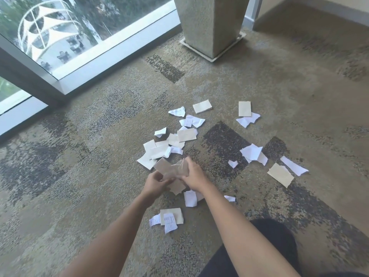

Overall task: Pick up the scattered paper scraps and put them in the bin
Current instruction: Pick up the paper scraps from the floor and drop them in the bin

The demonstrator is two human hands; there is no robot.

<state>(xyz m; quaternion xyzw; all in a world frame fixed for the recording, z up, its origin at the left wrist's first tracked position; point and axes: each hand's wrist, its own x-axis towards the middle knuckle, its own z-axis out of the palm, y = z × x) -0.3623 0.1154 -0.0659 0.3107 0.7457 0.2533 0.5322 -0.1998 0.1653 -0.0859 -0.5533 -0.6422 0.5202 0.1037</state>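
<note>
Beige paper scraps gripped together by left hand and right hand, fingers curled round them, more scattered scraps on patterned carpet just beyond, stone planter far, open carpet right.

Print on paper scraps too blurry to read.

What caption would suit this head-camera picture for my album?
Both hands gather brownish paper scraps above a carpet littered with more.
</note>
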